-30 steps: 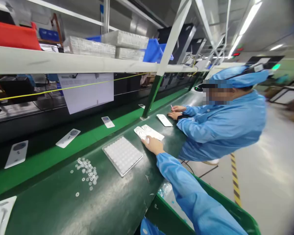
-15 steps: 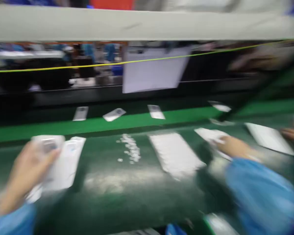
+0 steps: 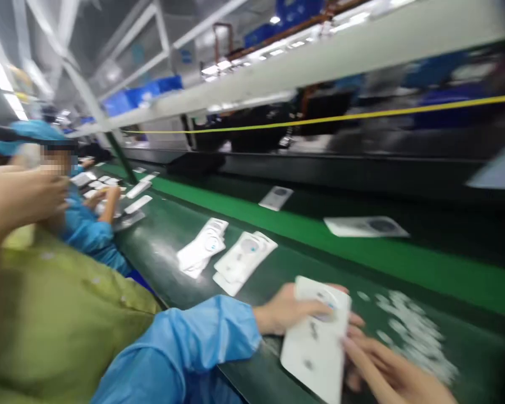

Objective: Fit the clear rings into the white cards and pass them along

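My left hand [image 3: 286,308], in a blue sleeve, is closed on a flat white package card [image 3: 315,365]. Its thumb presses near the round part at the card's upper end, and some fingers show behind the far edge. At the card's right edge is my right hand [image 3: 387,365], slightly blurred, with fingers closed against that edge. Small white round pieces [image 3: 421,336] lie scattered on the green work surface just beyond my right hand. Left of the held card are two small stacks of similar cards, a nearer stack [image 3: 239,264] and a farther stack [image 3: 202,247].
A single card [image 3: 276,198] and another card [image 3: 366,226] lie along the back ledge. Close on the left, a person in a yellow-green top [image 3: 67,314] has a raised hand [image 3: 21,196]. Beyond sits a co-worker in blue [image 3: 88,219]. A yellow cord [image 3: 320,120] crosses above the bench.
The view has swung left, bringing the neighbouring people into sight. My hands, wide apart before, have come together at one card. The loose round pieces now appear farther right.
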`<state>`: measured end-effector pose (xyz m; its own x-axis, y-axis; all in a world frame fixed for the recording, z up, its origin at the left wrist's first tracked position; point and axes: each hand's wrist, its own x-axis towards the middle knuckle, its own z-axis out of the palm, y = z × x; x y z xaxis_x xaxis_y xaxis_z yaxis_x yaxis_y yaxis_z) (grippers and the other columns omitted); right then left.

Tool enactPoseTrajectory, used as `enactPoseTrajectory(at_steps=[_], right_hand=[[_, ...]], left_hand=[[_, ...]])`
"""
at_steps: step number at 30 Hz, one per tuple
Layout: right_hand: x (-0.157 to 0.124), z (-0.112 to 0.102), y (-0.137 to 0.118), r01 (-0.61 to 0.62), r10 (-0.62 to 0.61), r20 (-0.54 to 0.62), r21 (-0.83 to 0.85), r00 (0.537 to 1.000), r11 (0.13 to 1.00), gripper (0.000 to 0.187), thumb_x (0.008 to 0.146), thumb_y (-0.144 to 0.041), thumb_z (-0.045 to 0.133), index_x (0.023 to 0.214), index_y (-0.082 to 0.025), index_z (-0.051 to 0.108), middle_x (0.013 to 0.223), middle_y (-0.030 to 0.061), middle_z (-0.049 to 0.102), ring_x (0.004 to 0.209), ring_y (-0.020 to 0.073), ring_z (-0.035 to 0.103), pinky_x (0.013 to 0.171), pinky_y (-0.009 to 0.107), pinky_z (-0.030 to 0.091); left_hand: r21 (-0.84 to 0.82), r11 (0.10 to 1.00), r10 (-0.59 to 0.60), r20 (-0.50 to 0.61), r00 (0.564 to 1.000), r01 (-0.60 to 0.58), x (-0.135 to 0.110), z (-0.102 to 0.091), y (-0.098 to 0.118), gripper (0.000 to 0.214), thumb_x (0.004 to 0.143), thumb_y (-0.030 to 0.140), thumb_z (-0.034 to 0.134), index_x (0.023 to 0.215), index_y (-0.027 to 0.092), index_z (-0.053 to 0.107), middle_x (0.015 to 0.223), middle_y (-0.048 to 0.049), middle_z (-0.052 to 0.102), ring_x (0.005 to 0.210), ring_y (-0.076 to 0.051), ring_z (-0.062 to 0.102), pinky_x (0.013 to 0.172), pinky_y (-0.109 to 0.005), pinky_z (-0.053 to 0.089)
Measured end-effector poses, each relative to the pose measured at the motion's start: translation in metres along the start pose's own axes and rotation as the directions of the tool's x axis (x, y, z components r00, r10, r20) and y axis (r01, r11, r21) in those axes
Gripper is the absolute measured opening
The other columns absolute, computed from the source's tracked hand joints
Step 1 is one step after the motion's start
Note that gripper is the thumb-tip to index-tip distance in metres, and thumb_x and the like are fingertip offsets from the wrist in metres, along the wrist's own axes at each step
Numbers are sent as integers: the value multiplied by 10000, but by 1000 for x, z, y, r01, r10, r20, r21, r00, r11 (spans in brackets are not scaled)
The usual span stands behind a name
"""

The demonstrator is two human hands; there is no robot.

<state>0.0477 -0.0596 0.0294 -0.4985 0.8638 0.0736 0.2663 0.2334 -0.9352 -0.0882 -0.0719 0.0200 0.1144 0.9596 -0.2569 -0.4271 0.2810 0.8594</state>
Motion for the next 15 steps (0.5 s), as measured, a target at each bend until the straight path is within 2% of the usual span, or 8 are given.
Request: enactPoseTrajectory(at_steps=[1, 3, 5, 8, 10, 12, 15], right_hand=[[-14, -11, 2, -41, 42, -11, 20, 999, 999, 466, 829, -760, 602, 787, -324, 761, 504, 59, 607, 442, 242, 612, 435, 360, 550], [-31, -19, 5, -115, 117, -10, 109, 993, 987, 530, 833, -760, 625, 752, -243, 709, 520, 44, 610, 458, 210, 611, 474, 334, 553], [-34, -15, 9, -145, 151, -27, 165, 988, 976, 547, 870, -735, 616, 774, -201, 683, 554, 35, 625, 468, 180, 598, 473, 298, 518], [-29, -9, 17, -114, 132, -115, 149, 985, 982, 484, 924, -652, 620, 798, -187, 669, 600, 31, 642, 497, 154, 587, 480, 266, 491], [-28, -9, 19, -77, 107, -220, 141, 970, 987, 413, 936, -591, 647, 862, -186, 669, 711, 57, 694, 586, 167, 638, 513, 263, 522], [-28, -11, 20, -39, 87, -305, 159, 948, 987, 357, 938, -535, 675, 1010, -185, 669, 895, 98, 743, 744, 201, 706, 589, 278, 581], [-28, -12, 23, 2, 48, -325, 150, 945, 989, 357, 958, -468, 668, 1184, -192, 650, 1067, 125, 749, 935, 239, 732, 701, 317, 633]], left_hand=[[-100, 995, -4, -3, 1000, 4, -2, -1, 1, 689, 590, 260, 785, 1263, 145, 693, 1043, -133, 784, 932, -321, 766, 868, -442, 621], [-160, 987, -13, -35, 999, 7, -4, -2, 5, 671, 626, 212, 770, 1283, 138, 656, 1030, -133, 785, 852, -275, 772, 783, -366, 624], [-148, 989, -29, -67, 997, 19, -2, -4, 9, 659, 669, 207, 756, 1311, 141, 621, 991, -122, 788, 813, -271, 774, 709, -337, 621], [-82, 996, -45, -94, 994, 38, -2, -3, 10, 642, 723, 267, 756, 1330, 135, 591, 974, -132, 788, 783, -287, 774, 614, -314, 605], [-46, 998, -49, -112, 993, 44, -4, 0, 9, 625, 737, 292, 749, 1318, 125, 594, 964, -139, 788, 751, -280, 768, 579, -298, 587], [-1, 999, -42, -123, 992, 42, -5, 2, 6, 579, 744, 278, 730, 1290, 120, 620, 922, -120, 788, 717, -253, 756, 580, -280, 572], [124, 992, -3, -118, 993, 18, -4, 1, 0, 489, 750, 216, 697, 1231, 129, 683, 850, -67, 774, 716, -203, 726, 609, -243, 538]])
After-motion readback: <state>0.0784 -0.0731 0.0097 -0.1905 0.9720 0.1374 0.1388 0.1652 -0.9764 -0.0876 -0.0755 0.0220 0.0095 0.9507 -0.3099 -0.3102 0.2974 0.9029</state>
